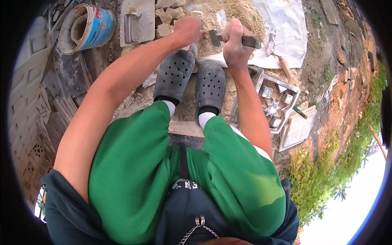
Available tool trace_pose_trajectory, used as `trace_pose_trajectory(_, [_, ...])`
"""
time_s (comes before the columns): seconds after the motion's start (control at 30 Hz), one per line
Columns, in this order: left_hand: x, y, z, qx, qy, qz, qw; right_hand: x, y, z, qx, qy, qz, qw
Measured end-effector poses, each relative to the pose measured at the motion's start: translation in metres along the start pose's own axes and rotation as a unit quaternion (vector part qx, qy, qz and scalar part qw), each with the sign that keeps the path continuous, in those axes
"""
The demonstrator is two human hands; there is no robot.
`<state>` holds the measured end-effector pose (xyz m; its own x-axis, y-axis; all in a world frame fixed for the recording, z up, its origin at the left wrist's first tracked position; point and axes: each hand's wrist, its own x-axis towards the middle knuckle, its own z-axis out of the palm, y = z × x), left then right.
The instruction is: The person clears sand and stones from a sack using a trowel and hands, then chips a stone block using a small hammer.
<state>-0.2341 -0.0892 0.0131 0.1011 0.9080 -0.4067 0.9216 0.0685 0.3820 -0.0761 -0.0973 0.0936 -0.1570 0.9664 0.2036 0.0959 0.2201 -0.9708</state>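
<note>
Near the top centre, my right hand point(237, 47) is wrapped round the handle of a hammer-like tool point(250, 41), whose dark flat blade point(216, 38) points left over sandy rubble. My left hand point(188, 31) is closed just left of the blade, at the edge of the rubble; whatever its fingers hold is too small or hidden to name. Pale broken pieces point(164, 30) lie beside my left hand. Sandy material point(245, 13) is heaped on a white sheet point(288, 32) beyond my right hand.
A blue and white bucket point(99, 28) stands upper left, beside a board with a metal-handled float point(132, 27). At right are a wooden-handled trowel point(285, 66), a metal mould point(277, 102) and stacked tiles point(297, 129). My grey clogs point(174, 75) are below my hands.
</note>
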Motion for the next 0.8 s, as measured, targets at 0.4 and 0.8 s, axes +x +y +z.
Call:
trace_pose_trajectory(0.4, [-0.016, 0.001, 0.022, -0.06, 0.063, 0.146, 0.985, 0.014, -0.003, -0.048, 0.24, 0.177, 0.117, 0.947])
trace_pose_trajectory(0.8, [-0.01, 0.002, 0.034, -0.153, 0.034, 0.047, 0.987, 0.045, -0.126, -0.045, 0.246, 0.077, -0.044, 0.965])
